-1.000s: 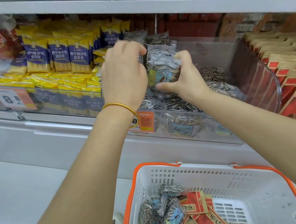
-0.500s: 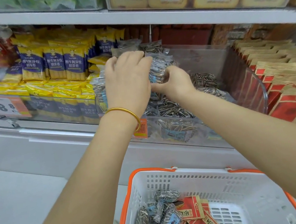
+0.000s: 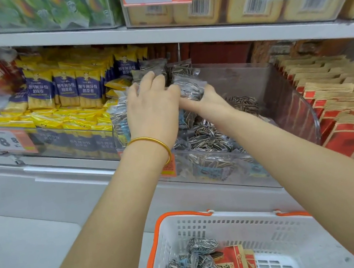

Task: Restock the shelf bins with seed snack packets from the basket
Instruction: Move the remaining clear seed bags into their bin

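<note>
Both my hands are inside a clear plastic shelf bin (image 3: 279, 86) that holds see-through packets of striped sunflower seeds (image 3: 206, 138). My left hand (image 3: 153, 107), with a gold bangle on the wrist, rests with fairly straight fingers on upright seed packets at the bin's back left. My right hand (image 3: 209, 102) grips one seed packet (image 3: 190, 88), held upright against that row. Below stands a white basket with an orange rim (image 3: 231, 224). It holds more seed packets (image 3: 198, 266) and red packets (image 3: 234, 260).
Yellow and blue snack packets (image 3: 66, 90) fill the bin to the left, behind a price tag (image 3: 9, 140). Red and kraft packets (image 3: 346, 108) fill the bin to the right. An upper shelf (image 3: 179, 32) carries boxed goods close overhead.
Both hands have moved deeper into the bin, toward its back left. The packet in my right hand now stands against the upright row, and my left hand's fingers have spread flatter.
</note>
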Demonstrator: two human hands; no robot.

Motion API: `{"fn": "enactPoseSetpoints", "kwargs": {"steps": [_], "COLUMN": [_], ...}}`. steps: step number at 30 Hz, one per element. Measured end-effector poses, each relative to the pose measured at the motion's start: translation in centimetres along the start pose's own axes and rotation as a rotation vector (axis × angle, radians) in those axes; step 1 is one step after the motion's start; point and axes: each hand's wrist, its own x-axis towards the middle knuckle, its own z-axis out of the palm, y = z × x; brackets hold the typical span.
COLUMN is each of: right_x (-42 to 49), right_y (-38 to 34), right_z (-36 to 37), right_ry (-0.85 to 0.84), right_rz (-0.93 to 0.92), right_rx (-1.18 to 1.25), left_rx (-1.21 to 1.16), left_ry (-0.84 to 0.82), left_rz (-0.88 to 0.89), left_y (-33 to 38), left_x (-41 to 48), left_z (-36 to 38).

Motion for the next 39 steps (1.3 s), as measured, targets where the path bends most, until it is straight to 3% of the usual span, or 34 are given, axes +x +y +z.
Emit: {"fn": "enactPoseSetpoints", "kwargs": {"steps": [5, 12, 19, 25, 30, 39], "right_x": [1.2, 1.1, 1.4, 0.7, 0.0, -0.8], "right_y": [-1.1, 0.1, -2.3, -0.7, 0.0, 1.1], "right_z": [1.1, 1.9, -0.8, 2.0, 0.3, 0.3], "right_ry": [0.024, 0.062, -0.075, 0.048, 0.003, 0.077], "right_rz": [-0.075, -0.089, 0.037, -0.034, -0.037, -0.058], "right_rx": [-0.242, -0.235, -0.410, -0.301, -0.149, -0.154], "left_rx": [-0.028, -0.023, -0.035, -0.034, -0.025, -0.068], "left_ry": [0.006, -0.012, -0.024, -0.036, -0.070, -0.033], "left_rz": [-0.035, -0.013, -0.001, -0.048, -0.047, -0.065], "left_y": [-0.6, -0.7, -0.7, -0.7, -0.6, -0.7], "left_x": [0.2, 0.5, 0.1, 0.0, -0.2, -0.2], "left_z": [-0.4, -0.2, -0.2, -0.5, -0.7, -1.3]}}
